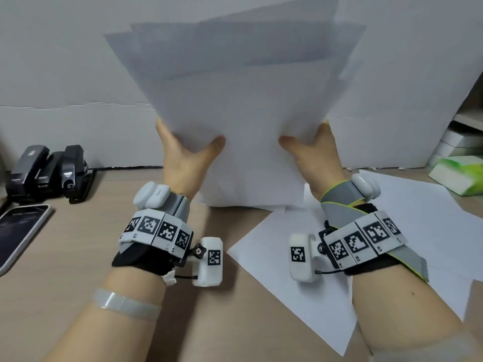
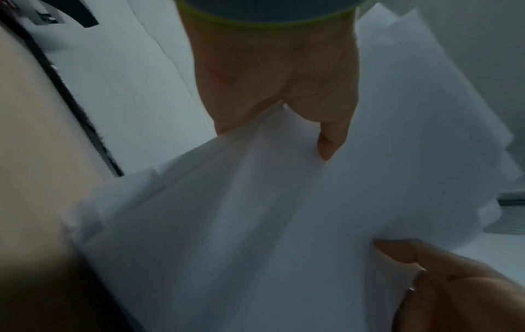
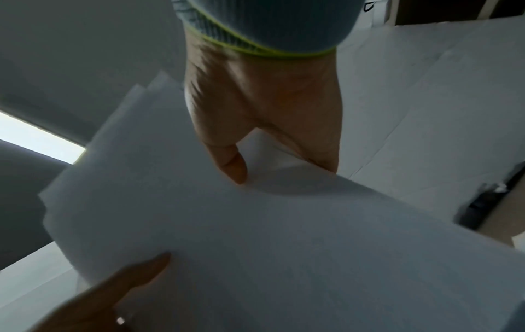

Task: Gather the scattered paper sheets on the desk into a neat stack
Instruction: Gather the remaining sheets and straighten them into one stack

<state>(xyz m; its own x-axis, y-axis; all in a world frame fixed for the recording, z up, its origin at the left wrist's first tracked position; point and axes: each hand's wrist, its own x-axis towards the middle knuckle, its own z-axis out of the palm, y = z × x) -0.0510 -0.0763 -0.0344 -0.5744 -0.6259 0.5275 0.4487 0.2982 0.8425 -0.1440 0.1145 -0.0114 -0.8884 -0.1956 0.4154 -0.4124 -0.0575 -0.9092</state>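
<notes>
I hold a bunch of white paper sheets (image 1: 248, 126) upright over the desk (image 1: 78, 270). Their lower edge is down at the desk surface and their top edges fan out unevenly. My left hand (image 1: 183, 155) grips the bunch's left side, thumb in front and fingers hidden behind. My right hand (image 1: 313, 152) grips the right side the same way. The left wrist view shows the left thumb (image 2: 329, 143) pressed on the sheets (image 2: 255, 224). In the right wrist view the right thumb (image 3: 233, 166) presses on the sheets (image 3: 284, 235). More loose sheets (image 1: 407, 220) lie flat on the desk under my right forearm.
Black staplers (image 1: 49, 173) stand at the back left, with a phone (image 1: 21, 231) lying in front of them. A green and white box (image 1: 460, 176) sits at the back right below some shelves (image 1: 465, 137). A white board (image 1: 65, 74) closes off the back.
</notes>
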